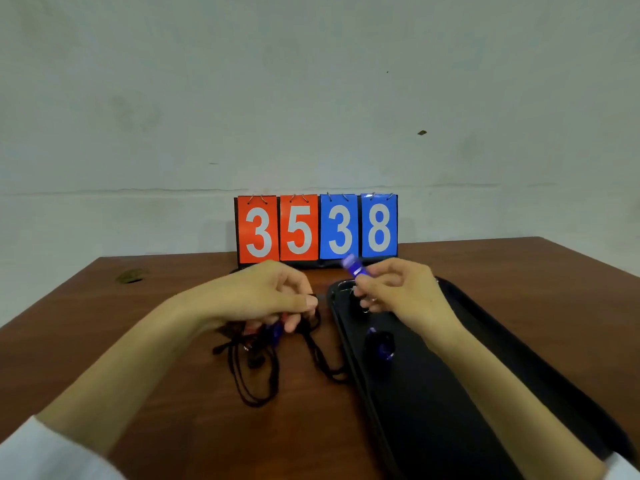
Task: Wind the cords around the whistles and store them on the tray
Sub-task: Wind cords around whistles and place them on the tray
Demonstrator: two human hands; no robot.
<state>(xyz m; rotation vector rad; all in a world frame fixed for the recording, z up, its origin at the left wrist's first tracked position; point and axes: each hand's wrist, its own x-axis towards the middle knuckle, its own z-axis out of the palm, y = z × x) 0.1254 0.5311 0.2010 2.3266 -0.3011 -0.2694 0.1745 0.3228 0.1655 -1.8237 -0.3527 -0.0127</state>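
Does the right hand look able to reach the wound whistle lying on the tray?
Likely yes: the wound whistle lies uncovered close by the right hand, though that hand grips another whistle.

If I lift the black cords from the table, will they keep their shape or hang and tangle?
Probably floppy: the black cords lie in slack loops. Likely to tangle, since strands cross near the left hand. Probably light, being thin.
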